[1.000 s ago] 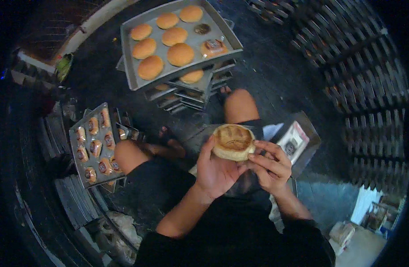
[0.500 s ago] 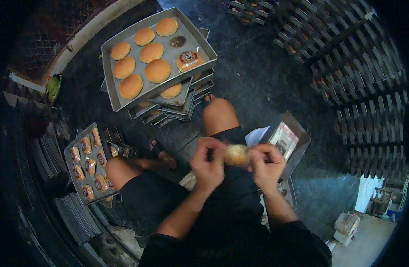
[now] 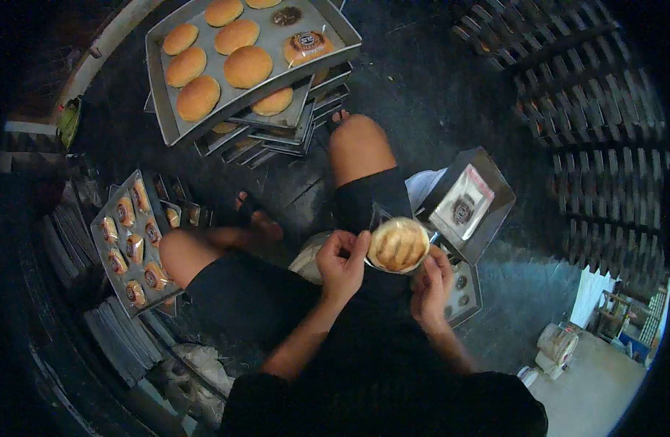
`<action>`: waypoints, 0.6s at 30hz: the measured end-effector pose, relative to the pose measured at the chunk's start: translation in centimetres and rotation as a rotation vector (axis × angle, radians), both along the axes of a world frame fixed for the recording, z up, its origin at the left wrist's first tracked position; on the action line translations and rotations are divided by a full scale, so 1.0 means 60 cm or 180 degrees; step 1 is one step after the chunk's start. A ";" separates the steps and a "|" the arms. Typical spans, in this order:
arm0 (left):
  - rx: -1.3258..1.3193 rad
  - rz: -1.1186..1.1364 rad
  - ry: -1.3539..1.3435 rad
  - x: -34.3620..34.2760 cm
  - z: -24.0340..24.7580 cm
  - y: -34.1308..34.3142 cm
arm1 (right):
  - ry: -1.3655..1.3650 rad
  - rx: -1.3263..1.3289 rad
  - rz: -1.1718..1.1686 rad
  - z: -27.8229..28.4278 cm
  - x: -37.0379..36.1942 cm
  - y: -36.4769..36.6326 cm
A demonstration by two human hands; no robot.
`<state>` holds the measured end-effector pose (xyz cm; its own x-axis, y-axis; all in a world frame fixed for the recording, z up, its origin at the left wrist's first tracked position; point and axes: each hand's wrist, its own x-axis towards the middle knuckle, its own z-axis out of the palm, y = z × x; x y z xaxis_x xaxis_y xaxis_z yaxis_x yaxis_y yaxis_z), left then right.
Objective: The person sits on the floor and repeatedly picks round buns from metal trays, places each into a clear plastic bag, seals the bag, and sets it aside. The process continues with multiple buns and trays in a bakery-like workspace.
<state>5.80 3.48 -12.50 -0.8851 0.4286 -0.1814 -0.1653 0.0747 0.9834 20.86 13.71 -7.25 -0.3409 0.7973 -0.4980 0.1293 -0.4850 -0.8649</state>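
A round bun (image 3: 398, 245) in clear plastic film hangs above my lap, its pale, brown-striped side toward me. Thumb and fingers of my left hand (image 3: 342, 266) pinch its left edge. My right hand (image 3: 432, 291) is closed at its lower right, against the film; the exact grip of those fingertips is partly hidden. Close by on the right, a metal box (image 3: 497, 191) contains flat printed plastic bags (image 3: 462, 204). Ahead to the left, a large metal tray (image 3: 276, 89) bears several unwrapped golden buns (image 3: 248, 68) and one bagged bun (image 3: 308, 47).
More trays are stacked beneath the large one. Left of my knee, another tray (image 3: 116, 280) carries several bagged buns (image 3: 135, 247). A tray with dark round marks (image 3: 463, 284) lies below the box. Tall stacks of metal trays (image 3: 597, 182) line the right side.
The bun was blurred and edge-on between both hands; now its striped face shows. My right hand has lowered slightly. The view has shifted, so the large tray sits higher in the picture.
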 end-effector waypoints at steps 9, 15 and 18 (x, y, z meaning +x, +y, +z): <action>0.1219 0.0927 -0.0514 -0.173 0.151 0.005 | 0.1894 0.4035 0.1455 0.057 -0.359 0.120; 0.0347 0.0677 -0.0427 -0.166 0.078 -0.083 | -0.0277 0.5533 0.2276 0.060 -0.590 0.181; 0.0155 0.0745 -0.0524 -0.125 0.031 -0.138 | 0.0363 0.5574 0.3288 0.054 -0.421 0.121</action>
<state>-1.71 -4.77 -10.62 -0.9213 0.2280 -0.3150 -0.3302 -0.0309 0.9434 -4.43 20.99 -3.98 -0.8578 -0.1704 0.4850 -0.3236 0.9121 -0.2517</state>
